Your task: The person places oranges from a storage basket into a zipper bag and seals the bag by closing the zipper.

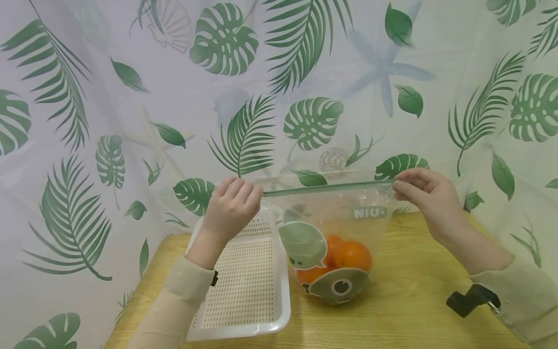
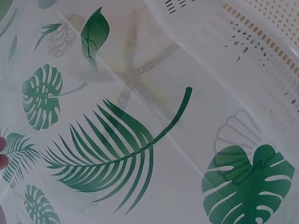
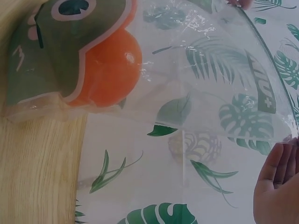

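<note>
A clear zip bag [image 1: 370,228] with a green top strip, green cartoon prints and "NIU+" lettering hangs between both hands, its bottom at the tabletop. Several oranges [image 1: 352,255] lie low inside it, partly covered by the prints. My left hand [image 1: 234,208] grips the bag's upper left corner, with fingers curled over the edge. At the upper right corner, my right hand [image 1: 429,201] pinches the strip between thumb and fingers. The right wrist view shows the bag's side with one orange [image 3: 114,70]. Only fingertips [image 2: 3,161] appear at the left wrist view's edge.
A white perforated plastic basket [image 1: 284,310] stands on the wooden table [image 1: 418,286], left of the bag and partly behind my left forearm. A leaf-printed white sheet [image 1: 279,145] rises behind and at both sides of the table.
</note>
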The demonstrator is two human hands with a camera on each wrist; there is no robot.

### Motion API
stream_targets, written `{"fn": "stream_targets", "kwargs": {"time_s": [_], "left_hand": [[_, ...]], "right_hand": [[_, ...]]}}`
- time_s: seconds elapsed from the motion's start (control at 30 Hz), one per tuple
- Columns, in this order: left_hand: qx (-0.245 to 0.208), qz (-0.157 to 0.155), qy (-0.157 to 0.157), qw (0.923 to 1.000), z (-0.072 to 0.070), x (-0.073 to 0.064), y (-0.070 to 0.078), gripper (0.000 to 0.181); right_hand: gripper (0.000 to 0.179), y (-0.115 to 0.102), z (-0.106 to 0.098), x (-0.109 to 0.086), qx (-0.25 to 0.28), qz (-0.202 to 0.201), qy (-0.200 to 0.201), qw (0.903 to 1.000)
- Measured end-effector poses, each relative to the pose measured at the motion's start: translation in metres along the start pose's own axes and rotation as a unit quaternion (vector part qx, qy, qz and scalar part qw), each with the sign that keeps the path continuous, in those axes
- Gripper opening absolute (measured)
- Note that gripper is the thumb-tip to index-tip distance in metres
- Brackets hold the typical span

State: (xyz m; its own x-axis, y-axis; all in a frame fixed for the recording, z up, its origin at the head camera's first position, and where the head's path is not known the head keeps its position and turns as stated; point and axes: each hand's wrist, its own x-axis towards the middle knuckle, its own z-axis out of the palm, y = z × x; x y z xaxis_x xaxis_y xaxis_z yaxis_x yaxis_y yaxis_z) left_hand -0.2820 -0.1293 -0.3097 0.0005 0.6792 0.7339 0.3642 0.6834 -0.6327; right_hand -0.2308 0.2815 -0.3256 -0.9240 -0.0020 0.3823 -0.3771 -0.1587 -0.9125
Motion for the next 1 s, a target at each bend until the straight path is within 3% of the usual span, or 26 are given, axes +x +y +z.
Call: {"fn": "stream_targets", "kwargs": {"time_s": [0.07, 0.17, 0.3, 0.37, 0.53, 0.7, 0.8, 0.87, 0.93, 1.0], "left_hand": [[-0.008, -0.012, -0.002, 0.9999, 0.0, 0.0, 0.001, 0.013], [-0.026, -0.032, -0.004, 0.9992, 0.0, 0.0, 0.002, 0.014], [-0.046, -0.056, -0.012, 0.9973, -0.003, 0.002, 0.005, 0.014], [-0.058, -0.067, -0.017, 0.9959, -0.004, 0.003, 0.007, 0.012], [-0.102, -0.104, -0.031, 0.9889, -0.008, 0.004, 0.011, 0.003], [-0.15, -0.155, -0.045, 0.9753, -0.01, 0.001, 0.015, 0.005], [-0.198, -0.196, -0.058, 0.9586, -0.009, 0.0, 0.019, 0.011], [-0.239, -0.229, -0.078, 0.9403, -0.009, -0.001, 0.023, 0.012], [-0.291, -0.266, -0.099, 0.9136, -0.009, -0.001, 0.028, 0.019], [-0.342, -0.305, -0.123, 0.8803, -0.009, -0.001, 0.034, 0.029]], "right_hand": [[0.025, 0.001, -0.002, -0.001, -0.012, 0.007, -0.016, 0.9998], [0.022, 0.004, -0.005, -0.003, -0.074, 0.029, -0.038, 0.9961], [0.016, 0.01, -0.008, -0.008, -0.19, 0.046, -0.053, 0.9792], [0.014, 0.014, -0.009, -0.011, -0.218, 0.048, -0.06, 0.973], [0.015, 0.021, -0.012, -0.016, -0.228, 0.058, -0.091, 0.9676], [0.017, 0.031, -0.013, -0.022, -0.215, 0.074, -0.108, 0.9679], [0.017, 0.036, -0.012, -0.025, -0.215, 0.075, -0.109, 0.9676], [0.015, 0.038, -0.011, -0.027, -0.219, 0.07, -0.107, 0.9674], [0.012, 0.04, -0.009, -0.029, -0.219, 0.064, -0.103, 0.9682], [0.011, 0.041, -0.008, -0.03, -0.217, 0.059, -0.099, 0.9694]]}}
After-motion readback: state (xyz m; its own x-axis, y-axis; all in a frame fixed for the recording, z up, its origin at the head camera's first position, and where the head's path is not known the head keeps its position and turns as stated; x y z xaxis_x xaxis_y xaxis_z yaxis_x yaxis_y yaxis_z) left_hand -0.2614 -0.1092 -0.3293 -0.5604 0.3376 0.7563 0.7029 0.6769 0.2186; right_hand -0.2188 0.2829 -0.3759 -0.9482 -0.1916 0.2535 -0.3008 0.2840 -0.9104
